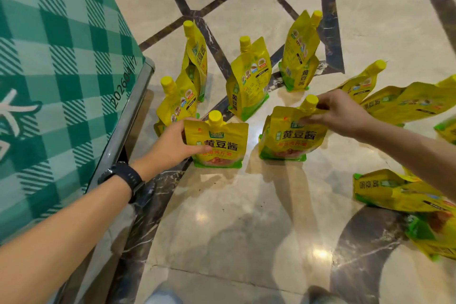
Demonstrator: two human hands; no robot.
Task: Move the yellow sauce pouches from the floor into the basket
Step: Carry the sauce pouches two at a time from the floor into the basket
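Note:
Several yellow sauce pouches with yellow caps stand or lie on the marble floor. My left hand [172, 144], with a black watch on the wrist, grips the left side of an upright pouch [218, 145]. My right hand [338, 112] pinches the top of a second upright pouch [292, 137] just beside its cap. Behind them stand more pouches: one at the left [176, 103], one behind it [196, 57], one in the middle [249, 81], one further right [299, 54]. No basket is in view.
A table draped in a green checked cloth [54, 69] with a metal edge [125, 116] fills the left side. Fallen pouches lie at the right [404, 103] and lower right [394, 192]. Bare marble floor [246, 229] lies in front of me.

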